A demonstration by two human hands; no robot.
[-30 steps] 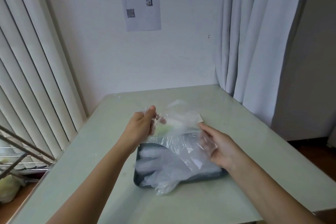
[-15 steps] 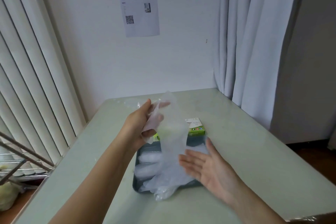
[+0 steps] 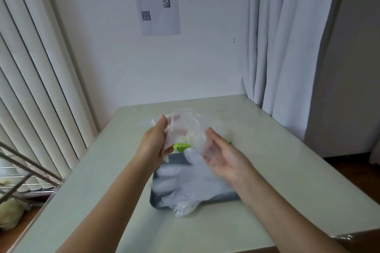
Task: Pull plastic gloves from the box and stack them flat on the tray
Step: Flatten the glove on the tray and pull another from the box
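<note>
A clear thin plastic glove hangs in the air at the middle of the frame, above the far end of the tray. It is so sheer and blurred that its outline and finger parts are hard to make out. The left hand grips it from the left, thumb up along its edge and fingers curled behind the film, showing dimly through it. The right hand is spread flat with straight fingers and the palm turned up and leftward. The glove's lower right part drapes over its fingertips, and it clasps nothing. Behind the glove, a green and white cardboard box is almost wholly hidden. Only two small green patches show, and whether it has an opening cannot be told. Below the hands, in the lower centre, one dark grey rectangular tray holds a pile of clear plastic gloves. Their finger ends point left and spill over the tray's near rim. The layers overlap too much to count. The right forearm covers the tray's right end. All this sits on a pale green table. One white paper sheet with a square code is on the wall at the upper centre, its top cut off. A white curtain hangs at the upper right, white vertical blinds at the left, and a metal wire rack is cut off at the lower left edge.
</note>
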